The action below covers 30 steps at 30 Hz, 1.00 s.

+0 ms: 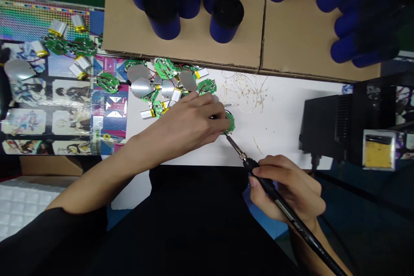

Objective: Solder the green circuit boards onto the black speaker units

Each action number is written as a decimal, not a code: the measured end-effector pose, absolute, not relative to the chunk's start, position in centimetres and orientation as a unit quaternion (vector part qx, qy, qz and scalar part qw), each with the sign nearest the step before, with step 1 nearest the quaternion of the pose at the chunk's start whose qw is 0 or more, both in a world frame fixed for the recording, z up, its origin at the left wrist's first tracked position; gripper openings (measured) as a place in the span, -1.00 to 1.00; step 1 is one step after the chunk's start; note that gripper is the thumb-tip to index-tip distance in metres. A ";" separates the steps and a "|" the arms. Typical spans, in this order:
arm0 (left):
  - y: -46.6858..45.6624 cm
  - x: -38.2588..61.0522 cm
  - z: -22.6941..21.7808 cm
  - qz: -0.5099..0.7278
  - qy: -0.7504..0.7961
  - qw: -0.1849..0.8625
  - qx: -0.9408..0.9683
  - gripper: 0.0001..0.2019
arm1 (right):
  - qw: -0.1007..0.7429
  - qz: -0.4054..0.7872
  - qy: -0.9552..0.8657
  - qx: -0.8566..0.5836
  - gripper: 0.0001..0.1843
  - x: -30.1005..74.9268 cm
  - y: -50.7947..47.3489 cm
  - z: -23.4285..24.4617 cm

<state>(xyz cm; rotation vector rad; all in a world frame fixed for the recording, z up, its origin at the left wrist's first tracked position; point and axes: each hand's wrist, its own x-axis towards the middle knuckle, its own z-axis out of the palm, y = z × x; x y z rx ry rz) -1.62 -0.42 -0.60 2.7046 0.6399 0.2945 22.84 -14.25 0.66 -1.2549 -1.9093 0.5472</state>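
Black shirt (194,220) fills the near edge, with both hands at work beyond it. Right hand (297,187) is wrapped round the iron (286,213), its tip at the near edge of a green board (230,124), contact too small to call! Left hand (197,116) arches over that board on the white sheet (281,112), fingers curled down, tips hidden, so no telling whether they pinch it. Progress? Mid-joint on this one, I'd judge. Just behind, a heap (164,68) of boards, discs and cells; some cells look wired, but how many joints remain can't be read. Room now: sheet runs right to the black box (323,125), scraps (249,88) strewn on it; cartons (194,41) bound the far side, the heap crowds the left hand.
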 end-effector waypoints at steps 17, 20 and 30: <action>-0.2 -1.7 -0.2 0.082 0.221 0.177 0.956 -0.88 | 0.463 0.180 -0.677 -0.543 -0.76 24.9 -15.3 0.9; -0.2 -1.7 -0.6 0.084 0.218 0.178 0.956 -0.86 | 0.508 0.164 -0.578 -0.617 -0.82 25.3 -15.6 -0.7; -3.0 -0.7 5.0 0.092 0.149 0.248 0.953 -0.68 | 0.555 0.197 -0.423 -0.689 -0.73 25.2 -14.1 -4.9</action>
